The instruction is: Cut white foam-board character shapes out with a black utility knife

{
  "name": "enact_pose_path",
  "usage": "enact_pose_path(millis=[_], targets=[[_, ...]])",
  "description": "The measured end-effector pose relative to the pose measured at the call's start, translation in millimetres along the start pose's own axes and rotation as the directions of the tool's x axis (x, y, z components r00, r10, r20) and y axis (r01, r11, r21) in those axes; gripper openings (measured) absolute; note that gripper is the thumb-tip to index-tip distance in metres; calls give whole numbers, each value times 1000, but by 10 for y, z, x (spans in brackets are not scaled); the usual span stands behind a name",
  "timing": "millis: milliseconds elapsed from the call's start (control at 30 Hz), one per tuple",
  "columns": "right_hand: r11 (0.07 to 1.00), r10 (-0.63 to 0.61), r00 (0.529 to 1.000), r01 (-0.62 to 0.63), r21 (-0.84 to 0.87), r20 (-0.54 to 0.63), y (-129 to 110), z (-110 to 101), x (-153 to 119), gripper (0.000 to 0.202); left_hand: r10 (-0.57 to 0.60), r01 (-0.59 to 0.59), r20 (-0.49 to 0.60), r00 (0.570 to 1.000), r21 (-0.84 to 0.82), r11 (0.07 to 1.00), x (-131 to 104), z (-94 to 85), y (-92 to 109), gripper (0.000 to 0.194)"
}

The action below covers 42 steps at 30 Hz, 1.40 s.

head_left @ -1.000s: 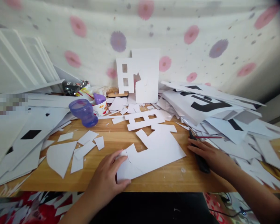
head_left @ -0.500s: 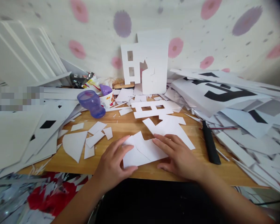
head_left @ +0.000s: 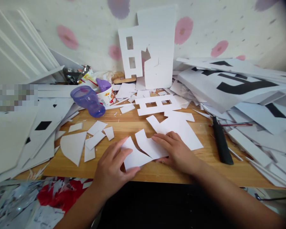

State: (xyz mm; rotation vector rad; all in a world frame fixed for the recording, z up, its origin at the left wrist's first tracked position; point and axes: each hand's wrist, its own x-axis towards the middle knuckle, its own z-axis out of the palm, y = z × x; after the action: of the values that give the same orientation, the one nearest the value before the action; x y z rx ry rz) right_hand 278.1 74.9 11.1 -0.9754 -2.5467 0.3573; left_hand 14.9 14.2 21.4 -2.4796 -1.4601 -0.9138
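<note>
My left hand grips the left piece of white foam board at its left edge, thumb along the front and fingers on top. My right hand is closed over the right end of a second white board piece, which has a curved left edge. A narrow curved gap separates the two pieces, closing to a point near the front. Just behind my right hand lies a larger white board offcut. Small white scraps and a rounded board piece are left of my left hand.
A white strip with square holes lies behind. Cut white boards stand at the wall. A purple translucent cup and paper cup are back left. A long black tool and piled sheets lie right.
The curved cut line between the two board pieces has opened into a gap. The left piece has shifted slightly away from the right one. The camera view has tilted down a little.
</note>
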Motion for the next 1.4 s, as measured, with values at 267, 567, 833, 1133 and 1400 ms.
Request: enact_pose_path(millis=[267,567,833,1133,1400], targets=[[1000,1,1000,-2,-21,-29,-7,30,0,64,-138,138,1,991,-5,990,-166,43,38,40],[996,13,988,-27,-88,-155,123,13,-62,60,-288,302,-91,953,291,908,-120,-232,-337,35],[999,-29,988,22,-49,-149,15,-51,-73,49,-591,674,428,684,-680,289,334,56,77,56],[999,-45,999,46,12,-27,-142,-175,-155,52,-550,650,585,596,-754,-97,430,321,198,40],[985,-95,960,53,-162,-263,-58,-39,-273,49,-653,569,452,607,-822,-40,294,388,167,40]])
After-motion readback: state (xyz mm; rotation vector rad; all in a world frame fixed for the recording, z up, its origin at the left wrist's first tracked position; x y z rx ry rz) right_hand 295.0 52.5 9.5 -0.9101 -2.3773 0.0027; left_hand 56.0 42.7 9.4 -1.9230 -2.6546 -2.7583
